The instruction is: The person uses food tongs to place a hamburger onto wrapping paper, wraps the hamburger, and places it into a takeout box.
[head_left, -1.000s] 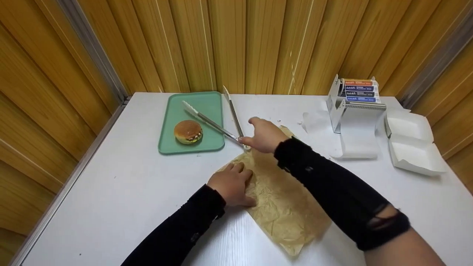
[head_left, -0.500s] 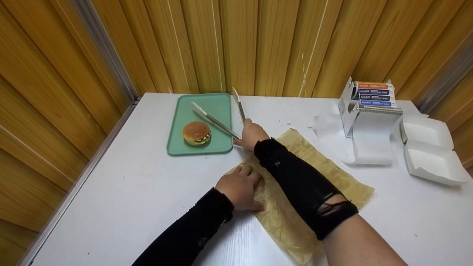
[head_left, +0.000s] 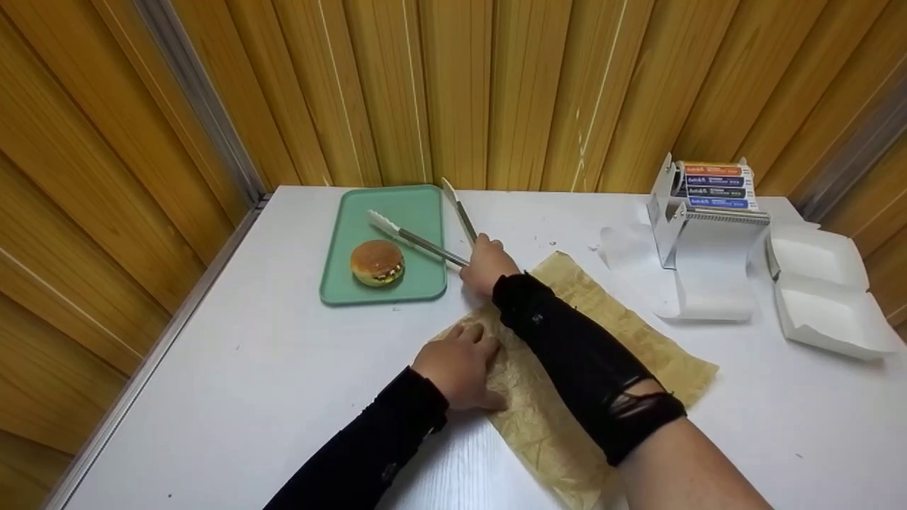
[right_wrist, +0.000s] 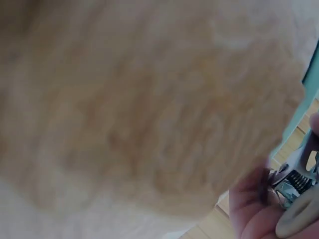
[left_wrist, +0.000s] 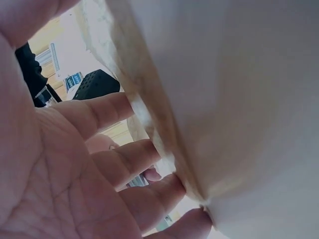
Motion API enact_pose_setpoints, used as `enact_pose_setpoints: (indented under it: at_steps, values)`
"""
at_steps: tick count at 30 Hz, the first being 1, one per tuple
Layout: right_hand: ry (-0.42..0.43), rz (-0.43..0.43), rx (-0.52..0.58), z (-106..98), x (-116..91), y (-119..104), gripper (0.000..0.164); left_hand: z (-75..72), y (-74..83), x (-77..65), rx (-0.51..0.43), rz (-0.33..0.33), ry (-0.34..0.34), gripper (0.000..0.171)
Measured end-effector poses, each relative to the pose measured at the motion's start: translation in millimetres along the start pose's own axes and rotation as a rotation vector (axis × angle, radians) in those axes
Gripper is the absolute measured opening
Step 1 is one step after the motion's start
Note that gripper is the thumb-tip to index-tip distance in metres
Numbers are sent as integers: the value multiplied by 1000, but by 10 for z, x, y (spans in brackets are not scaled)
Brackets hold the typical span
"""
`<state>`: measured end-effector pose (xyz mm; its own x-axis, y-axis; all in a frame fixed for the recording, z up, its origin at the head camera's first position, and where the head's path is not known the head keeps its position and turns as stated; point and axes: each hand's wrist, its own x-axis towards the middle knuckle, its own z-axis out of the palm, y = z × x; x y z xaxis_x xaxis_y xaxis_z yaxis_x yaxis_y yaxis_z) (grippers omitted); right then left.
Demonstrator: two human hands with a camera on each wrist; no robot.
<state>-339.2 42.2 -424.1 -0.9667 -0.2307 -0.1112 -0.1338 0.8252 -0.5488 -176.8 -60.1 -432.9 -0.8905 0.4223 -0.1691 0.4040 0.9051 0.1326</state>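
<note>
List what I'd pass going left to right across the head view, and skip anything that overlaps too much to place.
Burger, right hand, metal dispenser, open white box.

Holder (head_left: 667, 237) w/ 4 labels (head_left: 716, 181); open wht box (head_left: 825, 287) just R.
</note>
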Motion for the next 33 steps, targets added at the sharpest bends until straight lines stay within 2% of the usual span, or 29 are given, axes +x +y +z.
enact_pose_setpoints:
  at_steps: [7,13,18,24,33]
  values:
    - [5,-12,-34,-91,-87,80,67,11,-22,-5,-28,1,13,88]
    - [41,-65,69,-236,-221,172,65,0,-35,14,-53,-7,3,86]
    - [-3,-140,141,-299,-390,182,66,-17,-47,59,-36,-10,-7,89]
    - [-60,-191,91,-248,-561,101,64,-24,-59,98,2,9,-10,92]
    - [-55,-204,4,-209,-635,95,60,-47,-68,119,-5,22,-7,90]
